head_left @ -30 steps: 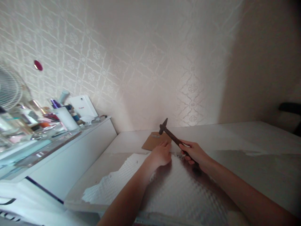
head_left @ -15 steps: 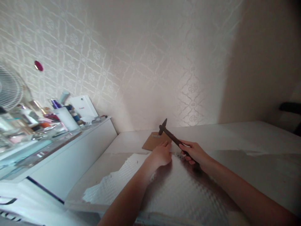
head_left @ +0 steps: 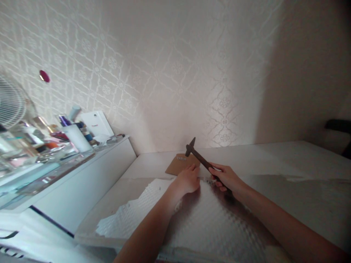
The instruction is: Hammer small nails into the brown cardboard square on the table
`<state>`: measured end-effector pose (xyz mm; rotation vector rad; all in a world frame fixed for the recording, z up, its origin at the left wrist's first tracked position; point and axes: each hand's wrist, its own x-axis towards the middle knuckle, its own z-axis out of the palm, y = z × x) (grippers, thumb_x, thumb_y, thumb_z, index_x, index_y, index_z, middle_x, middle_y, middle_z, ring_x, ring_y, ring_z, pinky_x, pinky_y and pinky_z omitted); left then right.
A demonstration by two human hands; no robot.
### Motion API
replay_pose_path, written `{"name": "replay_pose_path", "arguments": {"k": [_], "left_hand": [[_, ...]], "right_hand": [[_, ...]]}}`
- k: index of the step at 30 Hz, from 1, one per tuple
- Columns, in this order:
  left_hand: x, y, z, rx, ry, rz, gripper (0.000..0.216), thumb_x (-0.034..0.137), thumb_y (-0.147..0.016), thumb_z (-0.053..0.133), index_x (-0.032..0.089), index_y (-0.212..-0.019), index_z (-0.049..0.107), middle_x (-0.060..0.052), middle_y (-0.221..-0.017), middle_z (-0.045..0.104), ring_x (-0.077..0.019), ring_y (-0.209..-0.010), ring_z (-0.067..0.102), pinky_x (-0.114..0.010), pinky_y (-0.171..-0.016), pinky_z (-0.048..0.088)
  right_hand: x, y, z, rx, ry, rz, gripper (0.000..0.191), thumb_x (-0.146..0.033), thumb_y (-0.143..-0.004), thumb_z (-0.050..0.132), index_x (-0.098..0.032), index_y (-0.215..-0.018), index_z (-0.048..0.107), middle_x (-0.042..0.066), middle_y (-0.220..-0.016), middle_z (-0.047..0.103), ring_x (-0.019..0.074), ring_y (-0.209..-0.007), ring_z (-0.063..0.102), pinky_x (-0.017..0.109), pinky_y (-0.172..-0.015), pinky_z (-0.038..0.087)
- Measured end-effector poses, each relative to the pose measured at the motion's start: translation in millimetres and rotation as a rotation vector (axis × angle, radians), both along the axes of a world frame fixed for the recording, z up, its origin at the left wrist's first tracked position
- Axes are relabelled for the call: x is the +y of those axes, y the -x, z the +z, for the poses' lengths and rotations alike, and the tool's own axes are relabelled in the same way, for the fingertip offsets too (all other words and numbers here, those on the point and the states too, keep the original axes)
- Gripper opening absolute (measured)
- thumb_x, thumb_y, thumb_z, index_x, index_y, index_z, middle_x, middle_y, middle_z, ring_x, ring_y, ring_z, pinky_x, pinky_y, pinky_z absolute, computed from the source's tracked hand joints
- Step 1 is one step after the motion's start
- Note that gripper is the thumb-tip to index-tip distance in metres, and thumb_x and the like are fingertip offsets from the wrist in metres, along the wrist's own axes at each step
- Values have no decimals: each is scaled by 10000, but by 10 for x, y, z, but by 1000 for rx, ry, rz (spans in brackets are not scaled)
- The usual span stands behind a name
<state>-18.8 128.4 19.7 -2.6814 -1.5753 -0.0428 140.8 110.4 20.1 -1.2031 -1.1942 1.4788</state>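
My right hand [head_left: 226,178] is closed round the handle of a small dark hammer [head_left: 197,155], its head raised above a brown cardboard piece [head_left: 179,164] that lies on the white table [head_left: 274,157]. My left hand [head_left: 188,179] rests with its fingers curled at the near edge of that cardboard, and what the fingertips pinch, if anything, is hidden. Both forearms lie over a sheet of bubble wrap [head_left: 203,215] spread on the table.
To the left stands a lower white cabinet [head_left: 82,175] crowded with bottles, tubes and a white cup [head_left: 78,137]. A fan [head_left: 11,102] sits at the far left. A patterned wall rises behind the table. A dark chair part [head_left: 338,126] shows at the right.
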Motion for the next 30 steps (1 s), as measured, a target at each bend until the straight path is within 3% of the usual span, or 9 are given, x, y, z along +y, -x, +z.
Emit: {"name": "replay_pose_path", "arguments": {"k": [30], "left_hand": [[-26, -13, 39, -14, 19, -1, 495, 206, -786, 317, 77, -1263, 333, -134, -1331, 329, -209, -1223, 295, -321, -1008, 227]], "right_hand": [[-17, 8, 32, 9, 18, 8, 417, -278, -770, 497, -243, -1186, 489, -57, -525, 412, 14, -325, 312, 131, -298, 175]]}}
